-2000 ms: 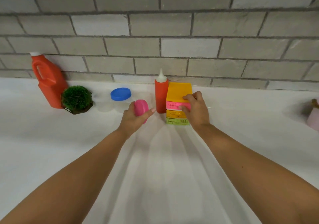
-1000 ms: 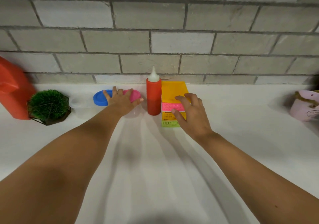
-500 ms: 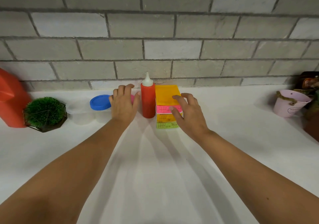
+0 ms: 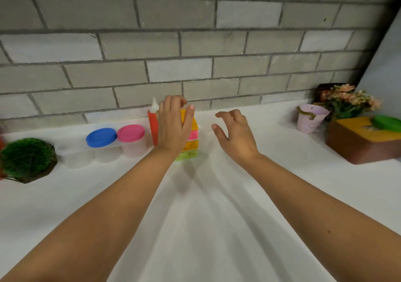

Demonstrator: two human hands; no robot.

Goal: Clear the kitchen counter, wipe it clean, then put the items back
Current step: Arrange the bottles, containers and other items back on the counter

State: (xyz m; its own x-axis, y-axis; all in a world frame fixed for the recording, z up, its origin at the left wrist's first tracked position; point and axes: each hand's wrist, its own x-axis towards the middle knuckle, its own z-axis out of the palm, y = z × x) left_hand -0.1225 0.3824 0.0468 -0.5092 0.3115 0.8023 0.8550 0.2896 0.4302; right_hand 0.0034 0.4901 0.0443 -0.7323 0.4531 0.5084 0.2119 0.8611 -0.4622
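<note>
Along the wall (image 4: 195, 64), putting-back is judged nearly done; sponge stack (image 4: 192, 134) is covered by left hand (image 4: 173, 127), grip unclear; right hand (image 4: 237, 136) spread, empty.

Counter tally: mostly single items, two pairs

Two hands, a left hand (image 4: 173, 127) and a right hand (image 4: 235, 134); one red squeeze bottle (image 4: 153, 127); one stack (image 4: 192, 138) of four coloured layers, yellow, pink, orange and green from the top; two lidded clear tubs, one with a blue lid (image 4: 101, 137) and one with a pink lid (image 4: 130, 133), with paler lidless tubs beside them too faint to count; one green plant (image 4: 26, 159) in a dark pot; one pink pot (image 4: 311, 118); one bunch of flowers (image 4: 347, 99); one brown box (image 4: 364, 145) bearing one green object (image 4: 388, 123)
</note>
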